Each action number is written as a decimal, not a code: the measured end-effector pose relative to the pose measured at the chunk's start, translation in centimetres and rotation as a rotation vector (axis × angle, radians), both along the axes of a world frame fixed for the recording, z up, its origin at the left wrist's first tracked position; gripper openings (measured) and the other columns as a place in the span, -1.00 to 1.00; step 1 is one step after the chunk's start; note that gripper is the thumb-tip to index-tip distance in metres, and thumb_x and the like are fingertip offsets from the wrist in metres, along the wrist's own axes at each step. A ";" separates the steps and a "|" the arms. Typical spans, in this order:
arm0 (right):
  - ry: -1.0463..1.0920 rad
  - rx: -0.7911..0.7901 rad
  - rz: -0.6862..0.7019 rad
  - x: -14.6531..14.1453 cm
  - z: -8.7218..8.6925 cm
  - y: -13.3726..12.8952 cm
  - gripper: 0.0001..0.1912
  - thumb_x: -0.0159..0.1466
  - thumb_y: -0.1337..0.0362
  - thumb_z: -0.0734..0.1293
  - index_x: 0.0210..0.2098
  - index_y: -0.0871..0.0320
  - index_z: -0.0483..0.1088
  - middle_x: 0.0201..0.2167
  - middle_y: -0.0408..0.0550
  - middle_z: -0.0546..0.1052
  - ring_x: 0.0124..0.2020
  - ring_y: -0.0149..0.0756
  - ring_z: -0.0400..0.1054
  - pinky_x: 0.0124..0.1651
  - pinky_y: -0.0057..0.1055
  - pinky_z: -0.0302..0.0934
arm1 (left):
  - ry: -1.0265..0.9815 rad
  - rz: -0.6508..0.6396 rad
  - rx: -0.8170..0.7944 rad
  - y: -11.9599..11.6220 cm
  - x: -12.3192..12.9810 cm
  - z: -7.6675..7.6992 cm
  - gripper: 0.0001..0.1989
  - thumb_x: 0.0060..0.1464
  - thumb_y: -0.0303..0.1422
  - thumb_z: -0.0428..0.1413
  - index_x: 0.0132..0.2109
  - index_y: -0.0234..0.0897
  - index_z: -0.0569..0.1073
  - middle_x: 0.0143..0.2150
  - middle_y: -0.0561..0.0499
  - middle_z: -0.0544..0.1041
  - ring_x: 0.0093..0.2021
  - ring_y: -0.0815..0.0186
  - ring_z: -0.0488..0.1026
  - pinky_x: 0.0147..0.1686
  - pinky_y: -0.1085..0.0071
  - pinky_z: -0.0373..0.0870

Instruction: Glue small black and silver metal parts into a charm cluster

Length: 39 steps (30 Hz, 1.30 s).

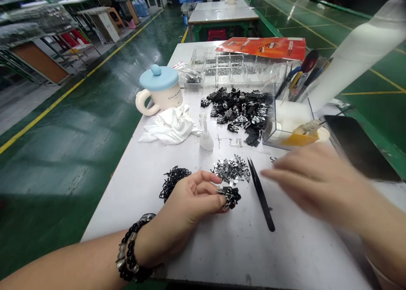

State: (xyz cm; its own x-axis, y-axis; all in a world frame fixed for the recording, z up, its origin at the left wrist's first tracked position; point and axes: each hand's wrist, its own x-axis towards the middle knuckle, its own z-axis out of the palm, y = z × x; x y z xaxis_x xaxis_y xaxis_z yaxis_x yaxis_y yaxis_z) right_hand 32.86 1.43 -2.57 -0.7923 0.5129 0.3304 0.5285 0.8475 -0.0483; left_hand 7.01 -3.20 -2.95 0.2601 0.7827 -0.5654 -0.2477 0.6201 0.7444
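My left hand point(199, 197) is closed on a small cluster of black and silver metal parts point(231, 197), pinched between thumb and fingers just above the table. My right hand point(317, 180) is smeared by motion at the right, over the table; its grip does not show. Between the hands lie black tweezers point(261, 197), tips pointing away. Small silver metal pieces point(233, 169) are heaped just beyond my left fingers. Beside that wrist sits a pile of little black curved parts point(174, 181). Farther back spreads a larger heap of black and silver parts point(242, 108).
A white squeeze bottle point(207, 141), a white cloth point(173, 127) and a lidded mug point(165, 97) stand left of centre. At right are a clear tool box point(290, 131), a tall white roll point(361, 53) and a dark flat slab point(361, 146). Behind lies a compartment tray point(222, 74).
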 end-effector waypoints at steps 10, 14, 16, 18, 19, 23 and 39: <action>-0.165 -0.015 0.088 -2.3 -1.7 -0.6 -0.68 0.21 0.55 0.13 -0.18 0.21 0.42 -0.51 -0.10 0.29 -0.47 -0.30 0.03 -0.37 -0.33 -0.13 | -0.037 0.000 -0.034 0.4 -0.1 -0.2 -0.71 -0.09 -0.53 0.22 -0.30 -0.30 0.23 -0.52 0.14 0.41 -0.50 0.51 0.41 -0.41 0.60 0.32; -0.185 -0.017 0.058 -1.8 -0.9 -0.6 -0.73 0.24 0.52 0.10 -0.31 0.18 0.40 -0.50 -0.07 0.30 -0.47 -0.28 0.07 -0.36 -0.30 -0.10 | -0.055 0.005 -0.035 0.4 -0.2 -0.3 -0.72 -0.09 -0.54 0.21 -0.31 -0.30 0.23 -0.53 0.15 0.41 -0.50 0.51 0.42 -0.41 0.60 0.31; -0.120 -0.033 0.036 -1.2 -0.1 -0.7 -0.76 0.26 0.49 0.11 -0.26 0.19 0.37 -0.42 -0.01 0.36 -0.42 -0.25 0.14 -0.36 -0.29 -0.04 | -0.061 0.001 -0.031 0.3 -0.2 -0.3 -0.72 -0.09 -0.54 0.21 -0.32 -0.30 0.23 -0.53 0.15 0.41 -0.50 0.52 0.41 -0.41 0.59 0.31; 0.085 -0.078 -0.015 -0.9 0.6 -1.2 -0.81 0.25 0.46 0.18 -0.19 0.19 0.34 -0.36 0.00 0.40 -0.36 -0.24 0.23 -0.33 -0.28 0.06 | -0.060 -0.002 -0.037 0.2 -0.3 -0.3 -0.72 -0.09 -0.54 0.21 -0.31 -0.29 0.23 -0.53 0.16 0.40 -0.50 0.52 0.41 -0.39 0.57 0.32; 0.253 -0.134 -0.078 -0.9 0.9 -1.6 -0.82 0.23 0.44 0.22 -0.17 0.17 0.32 -0.34 -0.01 0.40 -0.33 -0.24 0.27 -0.30 -0.28 0.13 | -0.057 -0.004 -0.045 0.1 -0.3 -0.3 -0.72 -0.10 -0.54 0.21 -0.31 -0.29 0.23 -0.53 0.17 0.39 -0.50 0.52 0.41 -0.38 0.56 0.32; 0.852 -0.486 -0.285 -2.3 1.1 -3.3 -0.82 0.18 0.40 0.30 -0.23 0.08 0.28 -0.33 -0.09 0.44 -0.31 -0.29 0.39 -0.28 -0.41 0.31 | -0.052 -0.015 -0.036 0.0 -0.2 -0.4 -0.72 -0.10 -0.53 0.21 -0.32 -0.29 0.22 -0.53 0.16 0.39 -0.50 0.52 0.39 -0.39 0.57 0.31; 0.895 -1.061 -0.081 -5.0 -0.5 -3.0 -0.85 0.29 0.43 0.22 -0.24 0.06 0.16 -0.35 -0.20 0.48 -0.36 -0.45 0.43 -0.29 -0.53 0.36 | -0.039 -0.029 -0.066 0.2 -0.1 0.0 -0.69 -0.13 -0.50 0.24 -0.33 -0.30 0.22 -0.50 0.09 0.47 -0.47 0.43 0.46 -0.35 0.49 0.36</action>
State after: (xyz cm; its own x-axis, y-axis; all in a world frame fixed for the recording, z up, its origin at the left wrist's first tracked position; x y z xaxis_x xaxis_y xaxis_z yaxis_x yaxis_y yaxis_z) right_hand 27.90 -1.55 -3.07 -0.4769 0.8690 0.1318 0.0224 0.1619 -0.9866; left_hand 6.93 -3.01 -2.97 0.3047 0.7359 -0.6046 -0.2570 0.6748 0.6918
